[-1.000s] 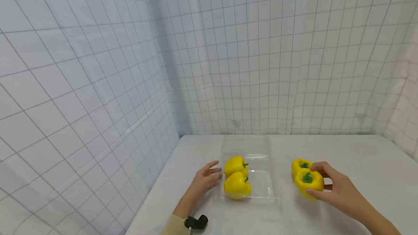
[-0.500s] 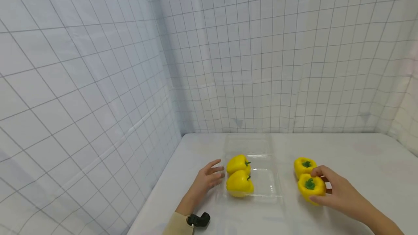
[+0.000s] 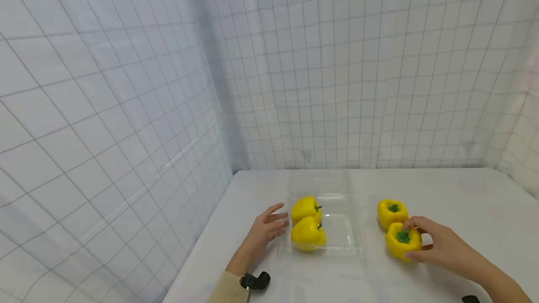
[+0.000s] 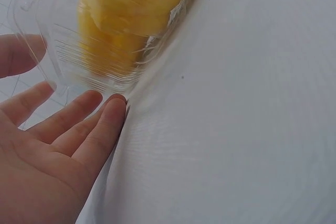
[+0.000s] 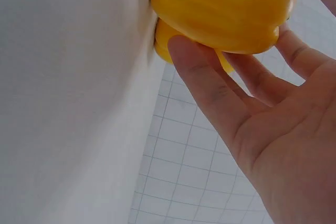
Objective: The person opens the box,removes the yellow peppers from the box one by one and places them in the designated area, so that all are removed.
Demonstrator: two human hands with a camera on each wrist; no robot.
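My right hand [image 3: 438, 242] has its thumb and fingers around the sides of a yellow bell pepper [image 3: 397, 247] with a green stem, which sits upright on the table. In the right wrist view, the fingertips [image 5: 184, 51] lie against the lower side of this pepper [image 5: 220, 9]. Just behind it stands a second yellow bell pepper [image 3: 389, 216]. My left hand [image 3: 263, 230] rests beside a clear plastic clamshell container [image 3: 343, 233], fingers spread and fingertips at its left wall. Inside its left half lie two yellow bell peppers, one farther back [image 3: 304, 209] and one in front [image 3: 305, 233].
The container's clear lid [image 3: 317, 181] lies folded back toward the rear of the white table [image 3: 463, 205]. White gridded sheets [image 3: 337, 69] hang behind the table and along its left side. A black wrist strap [image 3: 254, 281] is on the left wrist.
The right hand has brought its bell pepper down and slightly toward me, onto the table in front of the other one. The left hand has stayed beside the container.
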